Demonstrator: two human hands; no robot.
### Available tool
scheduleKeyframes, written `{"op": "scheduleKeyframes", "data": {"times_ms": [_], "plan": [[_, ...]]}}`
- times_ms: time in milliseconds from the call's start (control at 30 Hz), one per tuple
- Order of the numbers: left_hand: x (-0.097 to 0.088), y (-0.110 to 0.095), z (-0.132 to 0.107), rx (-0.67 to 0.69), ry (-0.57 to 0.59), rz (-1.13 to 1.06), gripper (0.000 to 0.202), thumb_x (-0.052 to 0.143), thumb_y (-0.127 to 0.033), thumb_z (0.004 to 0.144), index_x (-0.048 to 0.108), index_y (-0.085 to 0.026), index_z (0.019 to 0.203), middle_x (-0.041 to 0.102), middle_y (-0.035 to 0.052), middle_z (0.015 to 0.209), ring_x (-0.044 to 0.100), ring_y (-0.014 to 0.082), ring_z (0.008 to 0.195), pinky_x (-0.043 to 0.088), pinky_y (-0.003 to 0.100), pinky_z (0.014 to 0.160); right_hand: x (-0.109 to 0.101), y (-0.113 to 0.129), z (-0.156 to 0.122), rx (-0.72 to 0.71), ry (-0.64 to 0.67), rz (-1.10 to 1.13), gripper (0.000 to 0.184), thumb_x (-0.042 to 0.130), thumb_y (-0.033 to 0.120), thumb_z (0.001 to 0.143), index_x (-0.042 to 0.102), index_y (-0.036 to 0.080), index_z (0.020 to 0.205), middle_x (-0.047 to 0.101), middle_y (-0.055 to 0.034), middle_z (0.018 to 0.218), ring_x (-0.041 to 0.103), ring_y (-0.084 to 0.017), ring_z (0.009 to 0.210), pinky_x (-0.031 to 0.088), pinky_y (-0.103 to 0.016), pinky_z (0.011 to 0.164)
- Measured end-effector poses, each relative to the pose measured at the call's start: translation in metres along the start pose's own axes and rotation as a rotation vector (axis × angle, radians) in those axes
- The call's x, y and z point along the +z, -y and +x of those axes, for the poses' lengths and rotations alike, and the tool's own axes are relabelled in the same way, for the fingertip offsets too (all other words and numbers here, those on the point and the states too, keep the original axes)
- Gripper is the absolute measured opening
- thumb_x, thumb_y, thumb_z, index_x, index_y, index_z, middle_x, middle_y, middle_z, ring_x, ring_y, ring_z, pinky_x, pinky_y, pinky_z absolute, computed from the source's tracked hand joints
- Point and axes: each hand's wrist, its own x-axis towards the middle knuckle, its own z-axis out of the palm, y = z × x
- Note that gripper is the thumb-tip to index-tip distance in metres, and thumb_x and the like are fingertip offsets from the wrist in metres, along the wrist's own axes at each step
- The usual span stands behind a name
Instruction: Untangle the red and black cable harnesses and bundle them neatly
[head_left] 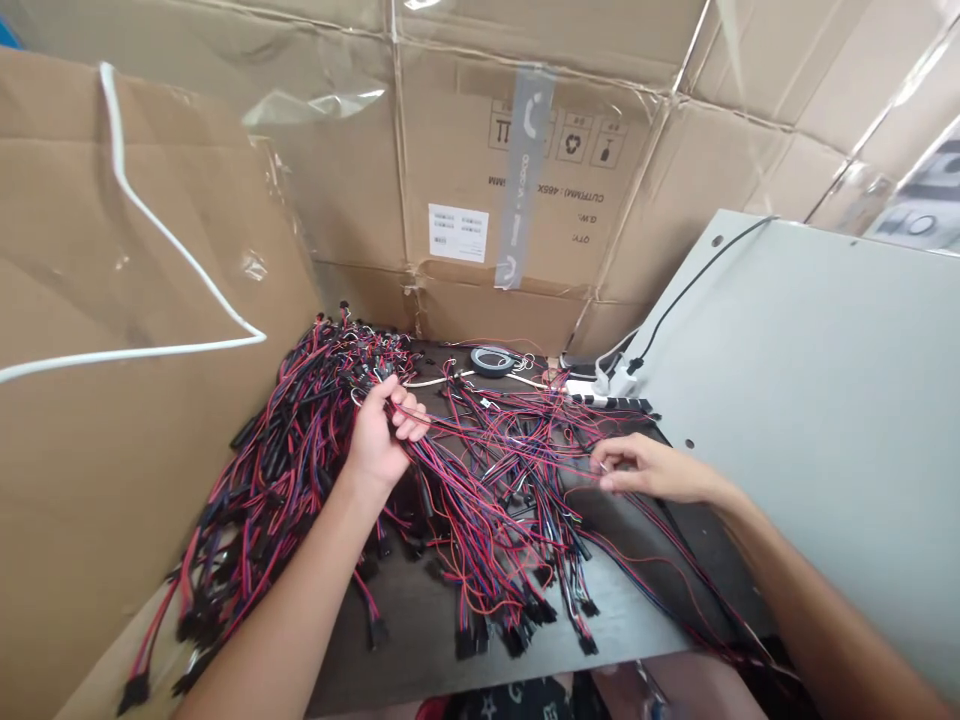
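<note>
Cardboard [454, 140] stands behind the left hand [380, 432], curled around wires [466, 497] fanning rightward, the right hand [646, 468] pinching some.

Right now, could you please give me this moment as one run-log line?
left hand: closed on wire bundle | right hand: at wire strands, grip unclear | wire pile: left on table | cardboard: behind

"What are the hands doing?"

"The left hand [388, 428] grips a bundle of red, blue and black wires [459, 490] over the dark tabletop [416, 640]; the right hand [645, 468] pinches thin strands [555, 457] nearer the right edge."

"And around them?"

"A tangled wire heap [296, 440] along the left edge, a grey ring [491, 373] near the far edge, a power strip [589, 388] toward the far right corner."
</note>
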Motion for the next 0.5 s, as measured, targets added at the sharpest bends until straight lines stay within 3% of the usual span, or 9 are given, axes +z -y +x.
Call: {"op": "scheduleKeyframes", "data": {"times_ms": [200, 333, 500], "plan": [[-0.003, 0.001, 0.005, -0.006, -0.063, -0.042, 0.043, 0.035, -0.021, 0.093, 0.039, -0.017, 0.051, 0.031, -0.0068, 0.036, 0.029, 0.0037, 0.028, 0.026, 0.016, 0.032, 0.009, -0.005, -0.013, -0.178, -0.069, 0.234, 0.033, 0.063, 0.044, 0.082, 0.060, 0.015, 0.095, 0.067, -0.0065, 0.085, 0.062, -0.016, 0.080, 0.048, -0.030, 0.074], [-0.005, 0.002, 0.007, -0.048, -0.099, -0.058, 0.043, 0.036, -0.021, 0.094, 0.039, -0.017, 0.051, 0.031, -0.0070, 0.036, 0.030, 0.0034, 0.028, 0.028, 0.015, 0.033, 0.015, -0.010, -0.017, -0.284, -0.011, 0.434, 0.047, 0.069, 0.042, 0.078, 0.059, 0.014, 0.115, 0.066, -0.0121, 0.107, 0.062, -0.019, 0.100, 0.048, -0.036, 0.089], [-0.007, 0.001, 0.009, -0.074, -0.115, -0.084, 0.040, 0.040, -0.021, 0.092, 0.037, -0.017, 0.052, 0.031, -0.0074, 0.038, 0.030, 0.0031, 0.028, 0.028, 0.014, 0.032, 0.017, -0.014, -0.019, -0.286, 0.034, 0.548, 0.048, 0.069, 0.034, 0.081, 0.059, 0.014, 0.123, 0.068, -0.0119, 0.106, 0.063, -0.018, 0.100, 0.049, -0.035, 0.090]]}}
